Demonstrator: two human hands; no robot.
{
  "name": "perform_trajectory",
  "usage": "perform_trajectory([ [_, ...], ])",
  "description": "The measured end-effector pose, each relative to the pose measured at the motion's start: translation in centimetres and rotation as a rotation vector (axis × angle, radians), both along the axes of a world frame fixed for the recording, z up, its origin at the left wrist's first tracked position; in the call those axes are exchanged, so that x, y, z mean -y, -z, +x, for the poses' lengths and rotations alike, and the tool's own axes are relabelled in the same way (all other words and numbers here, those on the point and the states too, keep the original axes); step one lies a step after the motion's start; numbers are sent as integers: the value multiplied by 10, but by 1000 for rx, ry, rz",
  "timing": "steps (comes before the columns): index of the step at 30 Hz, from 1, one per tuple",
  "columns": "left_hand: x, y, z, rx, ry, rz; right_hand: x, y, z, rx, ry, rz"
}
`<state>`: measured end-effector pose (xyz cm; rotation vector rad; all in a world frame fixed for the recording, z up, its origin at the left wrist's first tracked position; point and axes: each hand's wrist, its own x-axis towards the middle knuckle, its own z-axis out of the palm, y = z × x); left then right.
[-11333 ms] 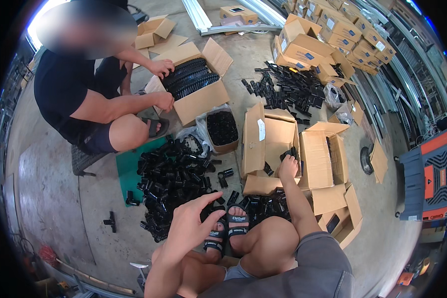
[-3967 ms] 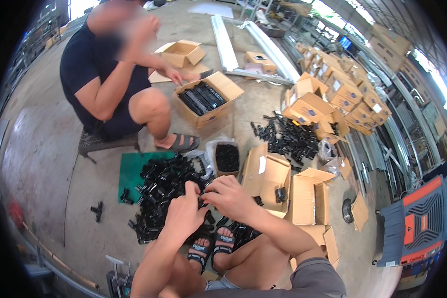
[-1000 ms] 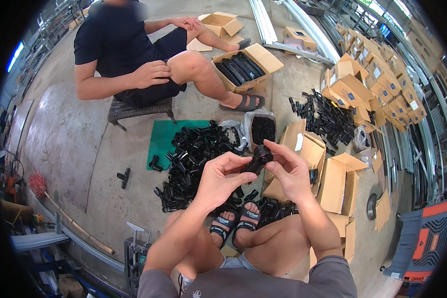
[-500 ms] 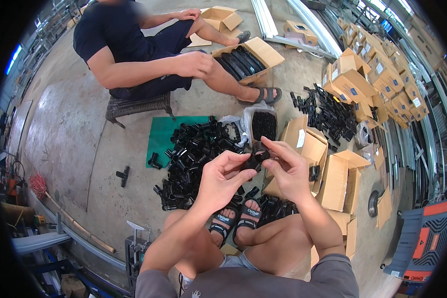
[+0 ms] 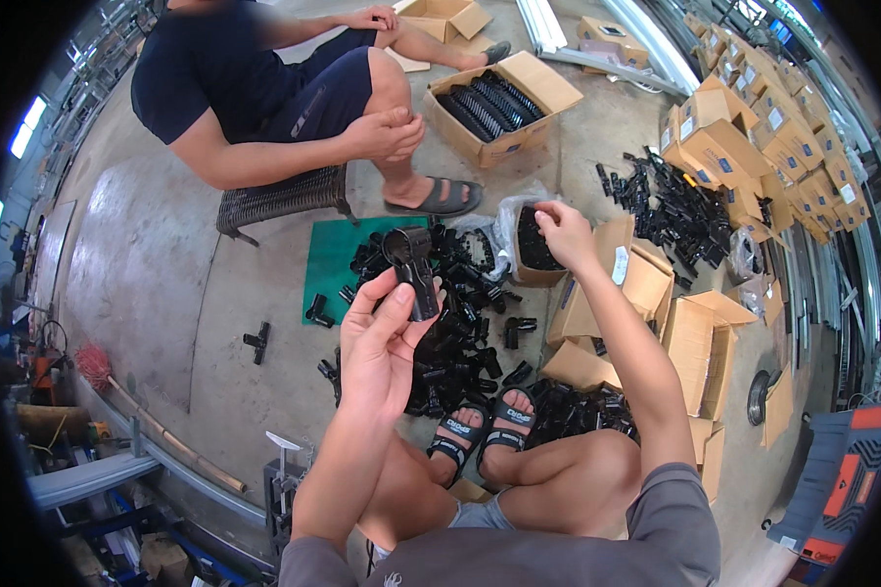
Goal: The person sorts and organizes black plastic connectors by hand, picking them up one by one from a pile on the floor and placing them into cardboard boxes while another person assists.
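Raised in front of me, my left hand (image 5: pixel 377 338) grips a black T-shaped pipe fitting (image 5: pixel 416 279), its round open end tilted upward. My right hand (image 5: pixel 568 238) reaches out to a small plastic-lined box (image 5: pixel 538 277) of tiny black parts. Its thumb and fingertips are drawn together over the box's top edge, and what they pinch, if anything, cannot be made out. Below and beyond my left hand spreads a heap of similar black fittings (image 5: pixel 445 364), partly on a green mat (image 5: pixel 338 259).
A person (image 5: pixel 225 98) sits on a woven stool (image 5: pixel 284 203) at the far left, near a carton of black parts (image 5: pixel 499 152). Open cartons (image 5: pixel 700 362) stand at right, with more black fittings (image 5: pixel 671 210) beyond. One fitting (image 5: pixel 256 341) lies alone at left.
My hands have parted: the left has moved left and up with the fitting, and the right has gone out to the small box. The seated person's near foot and hand have shifted.
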<state>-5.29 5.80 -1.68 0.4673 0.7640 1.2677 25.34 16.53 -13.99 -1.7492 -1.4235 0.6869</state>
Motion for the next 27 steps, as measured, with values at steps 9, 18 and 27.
perform_trajectory([
  [9, 7, -20, -14, -89, -158, 98, -67, 190, -58, 767, -464, -233],
  [18, -14, 2, -7, -217, -124, 91, -69, 251, -62, 817, -383, -322],
  [27, -28, 9, -6, -357, -52, 5, -71, 263, -58, 726, -452, -175],
])
